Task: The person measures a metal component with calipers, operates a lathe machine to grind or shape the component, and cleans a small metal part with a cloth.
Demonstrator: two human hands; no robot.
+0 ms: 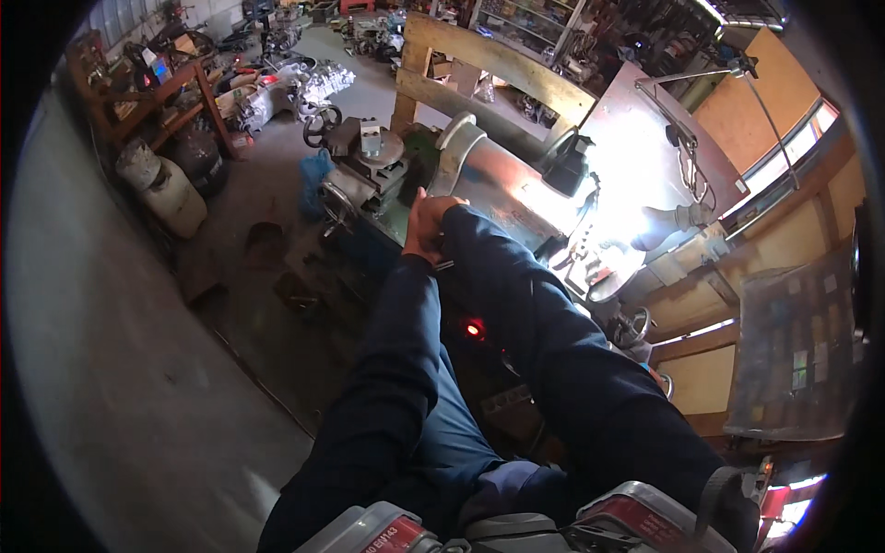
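Observation:
Both forearms, in dark blue sleeves, reach forward to a lathe-like machine. My left hand (421, 227) and my right hand (447, 208) meet closely at its near side. The fingers look curled, but whatever they grip is hidden between them and by the right sleeve. Just beyond my hands lies a large metal cylinder (502, 175) with a flanged rim (458, 147) at its left end. Left of the hands sits a machine carriage with a metal block (370, 138) on top and a round handwheel (338, 200) in front.
Strong light glares off a pale panel (622, 129) on the right. A black lamp-like housing (568, 166) stands over the cylinder. Behind is a wooden frame (498, 64). A red light (474, 329) glows below my arms. Gas cylinders (164, 192) stand at the left wall near metal parts (286, 92).

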